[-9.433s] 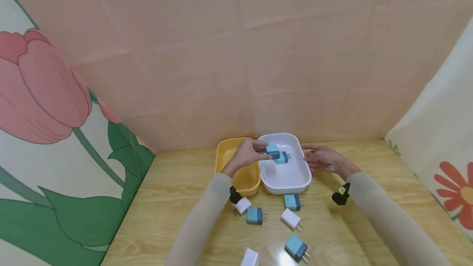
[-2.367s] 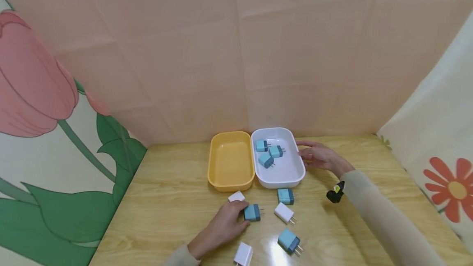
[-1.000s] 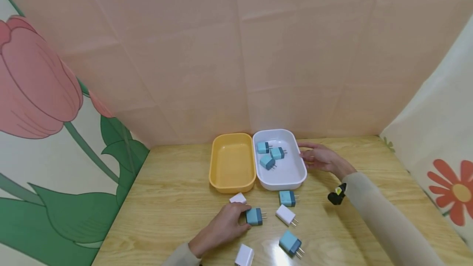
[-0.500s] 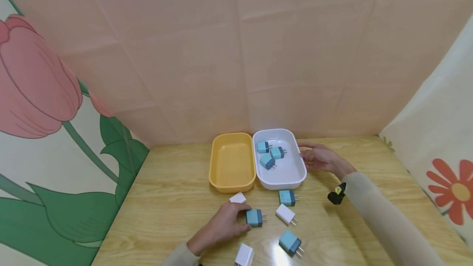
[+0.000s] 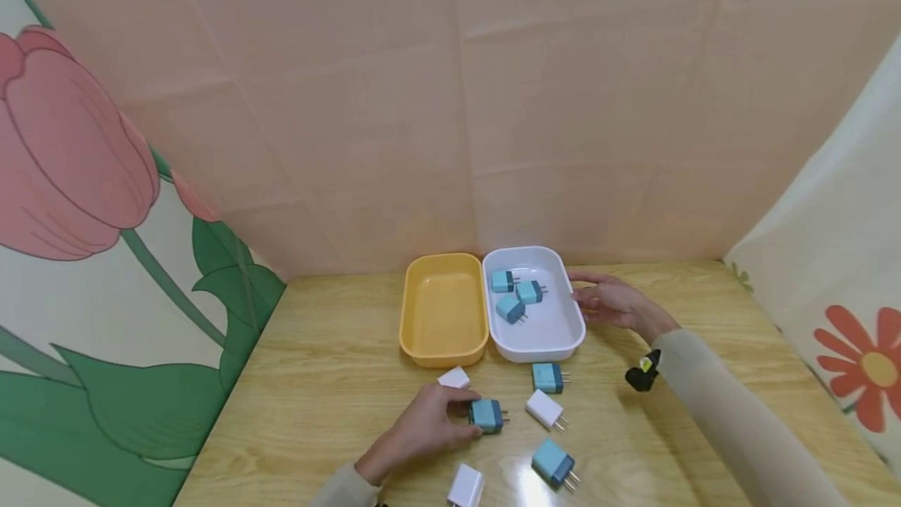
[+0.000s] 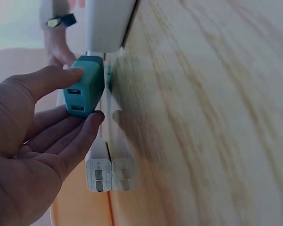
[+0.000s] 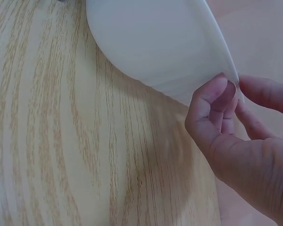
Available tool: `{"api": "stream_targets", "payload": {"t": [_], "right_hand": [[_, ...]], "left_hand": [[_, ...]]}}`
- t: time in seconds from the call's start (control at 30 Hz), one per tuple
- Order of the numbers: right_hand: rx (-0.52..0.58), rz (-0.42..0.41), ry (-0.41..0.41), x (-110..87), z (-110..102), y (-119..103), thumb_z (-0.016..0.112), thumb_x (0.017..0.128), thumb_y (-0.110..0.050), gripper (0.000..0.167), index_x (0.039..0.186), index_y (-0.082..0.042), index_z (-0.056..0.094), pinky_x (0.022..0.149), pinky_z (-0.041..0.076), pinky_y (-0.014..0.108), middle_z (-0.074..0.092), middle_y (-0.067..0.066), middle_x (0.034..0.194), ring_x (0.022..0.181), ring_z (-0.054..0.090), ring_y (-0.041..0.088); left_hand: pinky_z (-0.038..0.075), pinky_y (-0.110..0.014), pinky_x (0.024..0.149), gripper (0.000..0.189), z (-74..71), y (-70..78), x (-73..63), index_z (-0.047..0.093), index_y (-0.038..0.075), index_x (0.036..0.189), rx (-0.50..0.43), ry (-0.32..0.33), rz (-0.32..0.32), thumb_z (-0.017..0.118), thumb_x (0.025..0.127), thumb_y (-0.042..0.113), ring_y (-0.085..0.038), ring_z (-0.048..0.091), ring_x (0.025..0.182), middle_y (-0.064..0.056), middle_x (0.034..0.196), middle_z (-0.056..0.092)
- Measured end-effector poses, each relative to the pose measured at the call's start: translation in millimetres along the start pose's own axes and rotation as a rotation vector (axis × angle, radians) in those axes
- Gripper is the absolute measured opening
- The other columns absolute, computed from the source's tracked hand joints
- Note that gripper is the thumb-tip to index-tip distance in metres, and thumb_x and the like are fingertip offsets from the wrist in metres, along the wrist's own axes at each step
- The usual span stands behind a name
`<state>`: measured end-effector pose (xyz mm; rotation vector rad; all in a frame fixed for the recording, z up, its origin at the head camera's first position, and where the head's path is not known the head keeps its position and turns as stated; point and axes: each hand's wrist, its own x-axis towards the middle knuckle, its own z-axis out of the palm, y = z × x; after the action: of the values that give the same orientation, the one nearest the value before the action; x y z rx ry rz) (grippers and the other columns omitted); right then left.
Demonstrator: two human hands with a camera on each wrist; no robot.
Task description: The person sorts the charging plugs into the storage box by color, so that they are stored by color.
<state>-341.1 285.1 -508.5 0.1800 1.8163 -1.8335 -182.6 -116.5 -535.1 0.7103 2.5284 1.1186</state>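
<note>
In the head view, my left hand (image 5: 431,422) pinches a blue charger plug (image 5: 486,416) between thumb and fingers. The left wrist view shows its two USB ports (image 6: 74,100) facing my palm; a thin gap seems to separate it from the tabletop. My right hand (image 5: 614,305) touches the outer right side of a white tray (image 5: 543,352), fingers bent loosely near its rim. Inside that tray lie three blue charger plugs (image 5: 510,308). A yellow tray (image 5: 445,350) with nothing in it stands against its left side. A white charger plug (image 5: 454,378) sits just beyond my left hand.
On the wooden table (image 5: 331,366), a blue charger plug (image 5: 547,378) and a white one (image 5: 545,409) lie before the white tray. Nearer are another blue charger plug (image 5: 552,462) and a white one (image 5: 466,485). A pink cloth backdrop (image 5: 380,131) hangs behind the trays.
Three blue plugs now lie in the white tray, where one lay 9.4 seconds ago with another held above. The plug in my left hand has just tipped slightly; my right hand stays put.
</note>
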Motion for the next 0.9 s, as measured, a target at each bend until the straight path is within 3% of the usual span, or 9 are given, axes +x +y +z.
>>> {"api": "stream_targets", "payload": {"t": [0.2,0.5,0.9], "right_hand": [[-0.008,-0.013,-0.01,-0.5,1.2,0.0,0.059,0.106,-0.011,0.067,0.166,-0.013,0.029,0.089,0.056,0.032,0.061,0.003,0.125,0.103,0.057,0.019],[0.0,-0.01,-0.013,-1.0,0.9,-0.4,0.06,0.106,-0.011,0.068,0.166,-0.013,0.029,0.088,0.057,0.032,0.063,0.002,0.124,0.105,0.057,0.02],[-0.009,-0.014,-0.015,-2.2,0.7,-1.1,0.058,0.107,-0.011,0.068,0.167,-0.011,0.026,0.089,0.056,0.031,0.061,0.003,0.127,0.105,0.056,0.019]], "left_hand": [[0.059,-0.027,0.098,0.045,-0.8,-0.1,0.4,0.078,0.015,0.123,-0.089,0.013,-0.024,0.092,0.081,0.023,-0.008,0.074,0.106,0.001,0.118,0.081],[0.057,-0.029,0.102,0.046,-3.2,0.4,1.1,0.078,0.022,0.124,-0.087,0.046,-0.007,0.093,0.08,0.027,-0.008,0.071,0.114,0.007,0.12,0.08],[0.056,-0.024,0.102,0.05,-8.1,3.4,6.3,0.077,0.017,0.128,-0.155,0.067,0.004,0.092,0.081,0.026,-0.003,0.07,0.114,0.009,0.122,0.078]]}}
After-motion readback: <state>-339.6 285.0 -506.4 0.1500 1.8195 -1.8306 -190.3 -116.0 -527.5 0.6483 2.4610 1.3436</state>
